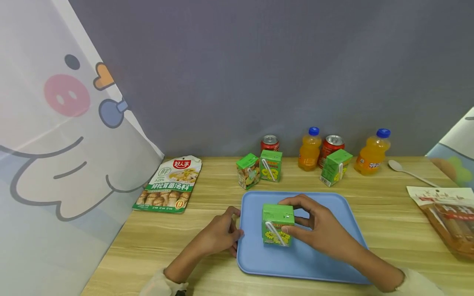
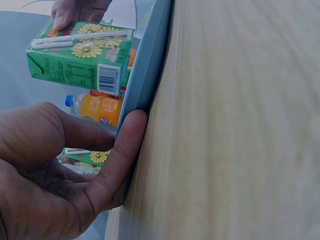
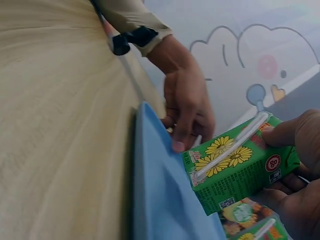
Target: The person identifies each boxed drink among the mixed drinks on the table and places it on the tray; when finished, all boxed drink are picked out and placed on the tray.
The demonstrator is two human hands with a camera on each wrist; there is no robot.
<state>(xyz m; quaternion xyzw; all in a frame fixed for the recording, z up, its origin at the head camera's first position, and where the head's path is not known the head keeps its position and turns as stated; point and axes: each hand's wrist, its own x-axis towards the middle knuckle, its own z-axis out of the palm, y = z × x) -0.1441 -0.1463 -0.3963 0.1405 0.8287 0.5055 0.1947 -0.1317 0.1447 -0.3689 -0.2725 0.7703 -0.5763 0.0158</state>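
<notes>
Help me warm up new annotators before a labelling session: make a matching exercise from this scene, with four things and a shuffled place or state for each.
Things
1. Left hand
2. Spoon
3. Right hand
4. Green-and-white packet

Places and states
A. Holds a green carton over the tray
B. Lies left of the tray, mushrooms pictured on it
C. Grips the tray's left edge
D. Lies to the right of the tray

Right pairs: 1-C, 2-D, 3-A, 4-B
</notes>
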